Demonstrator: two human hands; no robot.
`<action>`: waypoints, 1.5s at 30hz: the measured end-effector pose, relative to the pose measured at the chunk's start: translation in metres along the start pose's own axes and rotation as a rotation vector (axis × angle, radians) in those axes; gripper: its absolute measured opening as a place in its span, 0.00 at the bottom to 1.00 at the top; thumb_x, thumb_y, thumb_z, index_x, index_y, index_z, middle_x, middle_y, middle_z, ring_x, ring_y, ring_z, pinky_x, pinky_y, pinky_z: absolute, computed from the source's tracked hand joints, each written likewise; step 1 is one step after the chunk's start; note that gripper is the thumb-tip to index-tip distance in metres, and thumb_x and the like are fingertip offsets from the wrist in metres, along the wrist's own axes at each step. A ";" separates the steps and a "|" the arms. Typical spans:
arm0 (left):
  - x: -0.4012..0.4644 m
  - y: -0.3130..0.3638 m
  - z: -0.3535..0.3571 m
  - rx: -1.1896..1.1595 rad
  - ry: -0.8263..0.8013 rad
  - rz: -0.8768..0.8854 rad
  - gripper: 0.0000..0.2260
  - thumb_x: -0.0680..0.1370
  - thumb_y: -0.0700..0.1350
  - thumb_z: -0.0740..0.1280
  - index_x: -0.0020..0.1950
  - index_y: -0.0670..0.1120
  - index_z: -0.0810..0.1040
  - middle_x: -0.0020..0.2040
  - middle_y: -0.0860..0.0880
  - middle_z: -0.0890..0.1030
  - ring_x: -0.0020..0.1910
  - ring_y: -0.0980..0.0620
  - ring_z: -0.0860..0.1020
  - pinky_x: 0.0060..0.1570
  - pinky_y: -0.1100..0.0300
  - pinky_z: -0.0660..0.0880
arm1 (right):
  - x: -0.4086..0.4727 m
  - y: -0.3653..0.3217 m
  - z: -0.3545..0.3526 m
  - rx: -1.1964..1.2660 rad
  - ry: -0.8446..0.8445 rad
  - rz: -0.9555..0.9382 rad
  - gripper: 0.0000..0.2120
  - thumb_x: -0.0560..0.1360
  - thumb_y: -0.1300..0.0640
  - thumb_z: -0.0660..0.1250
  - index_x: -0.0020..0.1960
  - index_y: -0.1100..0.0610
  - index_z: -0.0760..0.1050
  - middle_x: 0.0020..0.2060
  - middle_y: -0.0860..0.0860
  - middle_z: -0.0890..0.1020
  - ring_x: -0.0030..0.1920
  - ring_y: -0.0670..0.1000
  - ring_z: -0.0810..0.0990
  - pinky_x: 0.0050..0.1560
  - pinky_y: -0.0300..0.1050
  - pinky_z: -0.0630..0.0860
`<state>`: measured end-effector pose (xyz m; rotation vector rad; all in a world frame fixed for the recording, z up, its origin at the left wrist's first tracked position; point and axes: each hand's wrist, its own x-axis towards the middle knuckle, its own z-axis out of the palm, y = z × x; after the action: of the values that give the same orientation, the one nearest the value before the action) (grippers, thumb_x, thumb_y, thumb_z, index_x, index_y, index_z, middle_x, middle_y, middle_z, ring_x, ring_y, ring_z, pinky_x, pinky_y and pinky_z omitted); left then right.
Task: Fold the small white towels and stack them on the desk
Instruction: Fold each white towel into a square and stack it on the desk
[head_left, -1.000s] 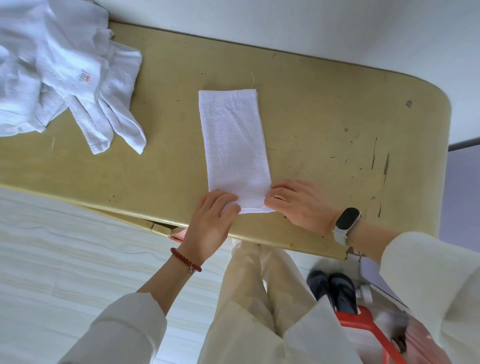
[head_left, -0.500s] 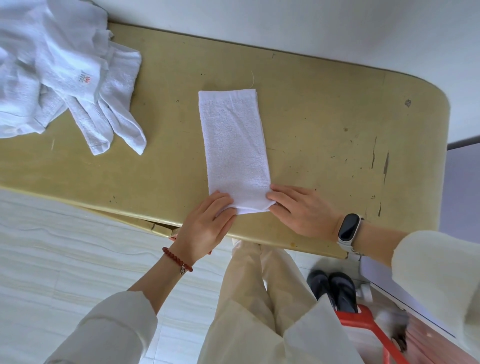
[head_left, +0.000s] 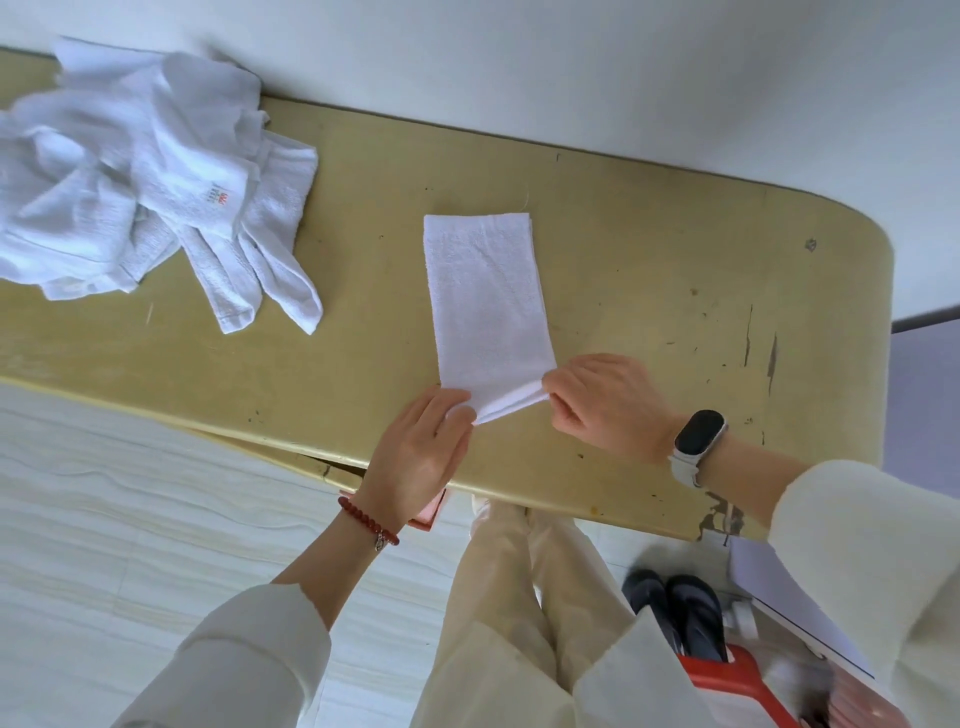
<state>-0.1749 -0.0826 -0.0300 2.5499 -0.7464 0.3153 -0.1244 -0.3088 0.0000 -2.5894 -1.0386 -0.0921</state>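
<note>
My left hand (head_left: 415, 457) lies at the near left corner of the towel (head_left: 485, 306); fingers (head_left: 452, 410) fairly straight and close together, tips on or just under the cloth edge. I cannot tell which. My right hand (head_left: 605, 408) is at the near right corner, fingers curled, pinching the corner and lifting it a little off the desk (head_left: 675, 291). The near edge of the towel is raised and bunched between my two hands.

The towel is folded into a long narrow strip. It runs away from my fingers toward the wall (head_left: 571, 67), far end flat on the desk, layered edges showing at its far right corner.

Well to the left of my left hand, on the far part of the desk: a loose pile (head_left: 130, 187) of unfolded white towels, crumpled, one with a small red mark on its tag. Two ends hang out of the pile toward the near edge.

Desk top is yellowish, scuffed, with dark scratches beyond and to the right of my right hand.

Red bead bracelet (head_left: 366, 522) on my left wrist. Watch (head_left: 698, 439) with black face and white strap on my right wrist. White sleeves on both arms.

Below the desk edge, to the right of my legs: a red container (head_left: 737, 675), only partly in view; a dark pair of shoes (head_left: 675, 608) sits just beyond its rim. Whether they rest in it I cannot tell.
</note>
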 end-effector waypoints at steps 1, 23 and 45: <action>0.005 -0.002 -0.005 -0.008 0.026 -0.021 0.02 0.76 0.38 0.60 0.46 0.44 0.69 0.46 0.43 0.81 0.48 0.48 0.74 0.50 0.58 0.73 | 0.004 0.001 -0.008 0.056 0.000 0.070 0.07 0.68 0.62 0.55 0.33 0.59 0.69 0.22 0.50 0.70 0.21 0.50 0.65 0.23 0.40 0.65; 0.174 0.030 -0.151 -0.421 0.349 -0.321 0.15 0.71 0.51 0.66 0.45 0.40 0.81 0.43 0.55 0.80 0.42 0.66 0.75 0.43 0.78 0.69 | 0.091 0.002 -0.183 0.638 0.486 0.389 0.09 0.75 0.64 0.61 0.44 0.50 0.72 0.45 0.43 0.78 0.42 0.48 0.76 0.43 0.34 0.72; 0.239 0.016 -0.192 -0.440 0.182 -0.488 0.08 0.74 0.39 0.68 0.52 0.45 0.82 0.46 0.56 0.79 0.48 0.53 0.78 0.52 0.64 0.73 | 0.133 0.039 -0.216 -0.031 0.351 0.111 0.12 0.77 0.62 0.56 0.51 0.65 0.76 0.45 0.59 0.76 0.34 0.56 0.76 0.36 0.42 0.74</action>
<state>-0.0029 -0.1084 0.2230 2.1537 -0.0936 0.1892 0.0137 -0.3216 0.2158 -2.5272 -0.7705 -0.5179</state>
